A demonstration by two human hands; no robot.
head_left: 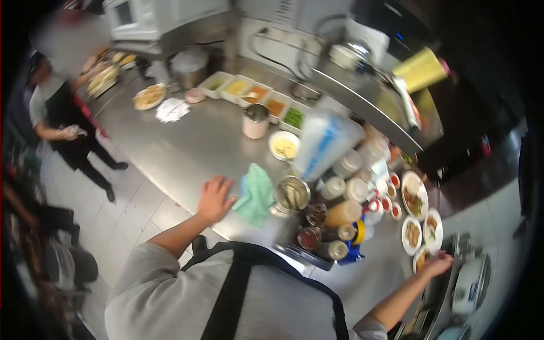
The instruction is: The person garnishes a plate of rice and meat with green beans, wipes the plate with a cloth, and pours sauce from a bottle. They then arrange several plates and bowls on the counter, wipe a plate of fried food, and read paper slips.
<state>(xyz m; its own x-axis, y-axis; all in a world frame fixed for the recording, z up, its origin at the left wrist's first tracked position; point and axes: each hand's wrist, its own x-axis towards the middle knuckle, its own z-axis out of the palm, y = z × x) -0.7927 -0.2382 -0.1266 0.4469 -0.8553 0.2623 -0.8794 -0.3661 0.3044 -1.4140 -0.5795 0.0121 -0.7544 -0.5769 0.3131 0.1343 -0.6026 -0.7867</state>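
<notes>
My left hand (215, 199) lies flat on the steel counter (187, 158) with its fingers spread, close beside a green cloth (255, 195). Just right of the cloth stands a metal container (292, 194) with utensils in it. Far to the right, my right hand (438, 264) reaches over the lower edge of a plate with orange-brown food (420, 258), its fingers drawn together; I cannot tell what they hold. More white plates of food (411, 233) sit just beyond it.
Sauce bottles and jars (343, 214) crowd a tray at the counter's middle. Bins of chopped ingredients (275, 107) line the back, near a bowl of yellow food (284, 145). A metal shelf (368, 102) overhangs the right. A co-worker (62, 113) stands at left.
</notes>
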